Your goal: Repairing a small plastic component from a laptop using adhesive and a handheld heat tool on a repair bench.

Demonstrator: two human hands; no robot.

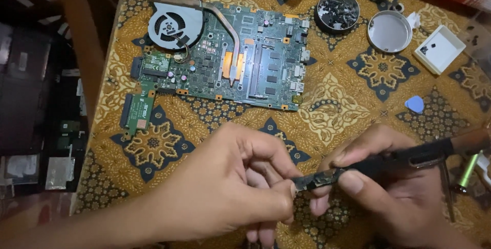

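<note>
Surface: a table covered with a patterned cloth point(337, 106), gold and brown ground with dark blue floral medallions. Lighting is dim and warm; a bright glare falls on the centre of the board.

Near edge, both hands are closed on one object. The left hand point(230, 187) pinches the near end of a long, thin black strip point(378, 164) between thumb and fingertips. The right hand point(394, 193) grips the same strip further along, thumb on top, fingers curled beneath. The strip runs up and to the right, held above the cloth, its far end blurred near the right edge.

Further back, well apart from the hands, a green laptop motherboard point(240, 60) lies flat, with a round grey cooling fan point(175, 24) at its upper left and a copper heat pipe point(225, 19) curving from the fan across the board.

To the right of the board: a round tin of small dark screws point(336, 11), beside it an empty round tin lid point(389, 30), then a shallow white square tray point(440, 49) with a few dark bits. A blue plastic pick point(415, 104) lies on the cloth between tray and right hand.

Left of the table the room is dark; a wooden post point(84, 39) and dark shelving point(36, 100) are visible, detail not readable.
</note>
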